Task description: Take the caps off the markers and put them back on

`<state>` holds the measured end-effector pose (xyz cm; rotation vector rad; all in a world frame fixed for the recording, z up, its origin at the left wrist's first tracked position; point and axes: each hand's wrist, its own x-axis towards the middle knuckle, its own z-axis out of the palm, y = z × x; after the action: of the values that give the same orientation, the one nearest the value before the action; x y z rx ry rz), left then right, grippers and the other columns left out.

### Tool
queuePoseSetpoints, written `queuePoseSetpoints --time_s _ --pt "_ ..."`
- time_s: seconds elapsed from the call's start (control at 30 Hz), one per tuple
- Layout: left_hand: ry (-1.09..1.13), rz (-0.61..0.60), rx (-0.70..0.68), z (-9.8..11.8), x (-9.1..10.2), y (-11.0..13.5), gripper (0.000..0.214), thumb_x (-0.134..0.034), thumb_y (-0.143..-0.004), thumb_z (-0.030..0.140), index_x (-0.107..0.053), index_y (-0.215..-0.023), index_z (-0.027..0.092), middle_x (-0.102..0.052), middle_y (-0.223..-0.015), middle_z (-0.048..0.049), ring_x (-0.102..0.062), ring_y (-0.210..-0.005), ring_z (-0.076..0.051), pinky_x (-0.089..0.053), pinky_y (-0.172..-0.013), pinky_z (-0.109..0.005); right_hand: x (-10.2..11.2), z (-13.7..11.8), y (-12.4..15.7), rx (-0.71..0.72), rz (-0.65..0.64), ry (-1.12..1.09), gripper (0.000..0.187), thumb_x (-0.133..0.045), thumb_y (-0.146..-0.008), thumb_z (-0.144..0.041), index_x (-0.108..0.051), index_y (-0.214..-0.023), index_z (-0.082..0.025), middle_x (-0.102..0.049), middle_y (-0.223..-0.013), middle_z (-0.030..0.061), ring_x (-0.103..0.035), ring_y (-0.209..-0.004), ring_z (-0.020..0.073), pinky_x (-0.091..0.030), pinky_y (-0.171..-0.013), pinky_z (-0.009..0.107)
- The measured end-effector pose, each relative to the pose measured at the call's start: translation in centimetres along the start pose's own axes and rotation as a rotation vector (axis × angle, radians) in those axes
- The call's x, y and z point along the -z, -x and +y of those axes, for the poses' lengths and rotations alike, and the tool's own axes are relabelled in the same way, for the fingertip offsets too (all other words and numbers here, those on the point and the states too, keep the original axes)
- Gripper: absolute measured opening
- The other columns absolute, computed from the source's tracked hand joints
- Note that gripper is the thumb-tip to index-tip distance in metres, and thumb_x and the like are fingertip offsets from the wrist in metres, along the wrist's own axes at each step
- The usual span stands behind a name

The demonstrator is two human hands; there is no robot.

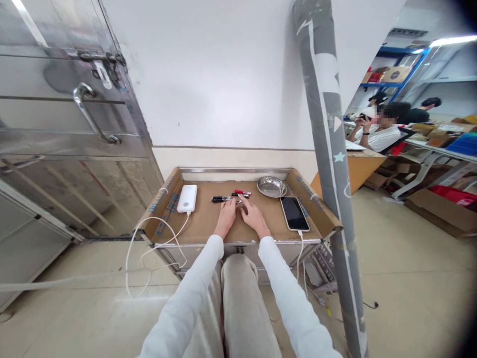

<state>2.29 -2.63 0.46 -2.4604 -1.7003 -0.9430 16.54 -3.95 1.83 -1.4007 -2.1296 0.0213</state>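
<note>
Several marker pens lie in a loose group on the brown cardboard-covered top of a small table (208, 219). Among them are a black marker (219, 199) on the left and a red marker (243, 192) farther back. My left hand (225, 218) rests by the near side of the pens, fingers stretched forward close to the black marker. Beside it, my right hand (254, 218) has its index finger reaching toward the pens and its thumb apart. A small pen part shows between the fingertips; whether either hand touches it I cannot tell.
A white power bank (187, 198) with a cable lies at the left. On the right are a round metal dish (272, 187) and a plugged-in phone (294, 214). A tall grey wrapped roll (328, 124) leans by the table. People sit in the right background.
</note>
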Motion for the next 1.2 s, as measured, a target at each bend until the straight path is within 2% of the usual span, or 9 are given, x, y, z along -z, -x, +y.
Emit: queuePoseSetpoints --time_s 0.07,0.13,0.3,0.4,0.53,0.77,0.93,1.07,1.2 --pt "-0.025 0.023 0.016 0.0 0.1 0.0 0.025 -0.034 -0.094 0.015 -0.050 -0.113 0.017 -0.063 -0.108 -0.0098 -0.056 -0.101 -0.022 -0.037 -0.092 -0.038 0.1 -0.3 0.0 0.065 -0.021 -0.065 0.058 -0.039 -0.089 -0.016 -0.026 -0.145 -0.024 -0.062 -0.119 0.0056 -0.056 -0.102 0.0174 -0.041 -0.089 0.029" --pt "-0.068 0.073 0.051 0.1 0.1 0.1 0.026 -0.034 -0.093 0.015 -0.052 -0.112 0.017 -0.062 -0.106 -0.0107 -0.054 -0.103 -0.024 -0.038 -0.091 -0.038 0.0 -0.3 0.0 0.065 -0.009 -0.075 0.060 -0.038 -0.089 -0.016 -0.024 -0.146 -0.023 -0.058 -0.125 0.0062 -0.054 -0.108 0.0175 -0.040 -0.093 0.030" --pt "-0.179 0.148 0.244 0.2 0.2 0.4 0.027 -0.031 -0.092 0.013 -0.052 -0.109 0.015 -0.059 -0.104 -0.0144 -0.049 -0.101 -0.029 -0.040 -0.088 -0.044 -1.1 0.1 -0.4 0.011 0.009 0.009 0.046 -0.034 -0.090 -0.014 -0.043 -0.135 -0.018 -0.054 -0.129 0.0090 -0.049 -0.115 0.0187 -0.038 -0.098 0.032" --pt "-0.210 0.137 0.338 0.4 0.4 0.6 0.030 -0.029 -0.088 0.005 -0.051 -0.107 0.013 -0.055 -0.105 -0.0154 -0.049 -0.102 -0.028 -0.041 -0.088 -0.044 -1.3 0.2 -0.7 -0.037 -0.007 0.093 0.041 -0.036 -0.091 -0.016 -0.050 -0.129 -0.021 -0.056 -0.121 0.0091 -0.050 -0.106 0.0202 -0.038 -0.094 0.033" --pt "-0.177 0.147 0.378 0.6 0.5 0.6 0.031 -0.028 -0.086 0.002 -0.049 -0.107 0.012 -0.051 -0.107 -0.0165 -0.048 -0.104 -0.028 -0.041 -0.089 -0.044 -1.4 -0.2 -1.2 -0.084 -0.020 0.183 0.040 -0.038 -0.091 -0.020 -0.050 -0.129 -0.027 -0.055 -0.111 0.0090 -0.049 -0.099 0.0217 -0.038 -0.088 0.034" --pt "-0.128 0.130 0.301 0.6 0.7 0.3 0.035 -0.027 -0.084 0.002 -0.052 -0.108 0.007 -0.053 -0.105 -0.0194 -0.047 -0.106 -0.031 -0.037 -0.095 -0.051 -1.9 -0.3 -2.1 -0.140 -0.038 0.228 0.042 -0.038 -0.092 -0.023 -0.047 -0.133 -0.033 -0.052 -0.116 0.0098 -0.047 -0.101 0.0226 -0.034 -0.087 0.035" --pt "-0.097 0.102 0.193 0.4 0.4 0.3 0.037 -0.027 -0.085 0.004 -0.053 -0.112 0.005 -0.053 -0.108 -0.0212 -0.047 -0.108 -0.032 -0.037 -0.095 -0.053 -1.7 -0.4 -2.0 -0.123 -0.013 0.228 0.034 -0.040 -0.091 -0.020 -0.057 -0.120 -0.025 -0.053 -0.115 0.0110 -0.046 -0.102 0.0229 -0.035 -0.087 0.035" --pt "0.021 0.058 0.015 0.2 -0.5 -0.3 0.029 -0.034 -0.088 0.009 -0.053 -0.109 0.011 -0.054 -0.109 -0.0159 -0.048 -0.110 -0.028 -0.038 -0.098 -0.048 -1.6 -0.2 -1.7 -0.138 0.043 0.263 0.030 -0.040 -0.087 -0.012 -0.058 -0.111 -0.018 -0.055 -0.112 0.0126 -0.045 -0.103 0.0238 -0.035 -0.088 0.035" --pt "0.075 0.002 -0.022 0.1 -1.2 -1.2 0.019 -0.037 -0.091 0.014 -0.054 -0.101 0.016 -0.054 -0.101 -0.0095 -0.052 -0.105 -0.022 -0.042 -0.096 -0.042 -2.1 0.4 -1.8 -0.195 0.089 0.279 0.034 -0.040 -0.086 -0.011 -0.055 -0.116 -0.017 -0.055 -0.111 0.0125 -0.046 -0.101 0.0236 -0.036 -0.086 0.035"
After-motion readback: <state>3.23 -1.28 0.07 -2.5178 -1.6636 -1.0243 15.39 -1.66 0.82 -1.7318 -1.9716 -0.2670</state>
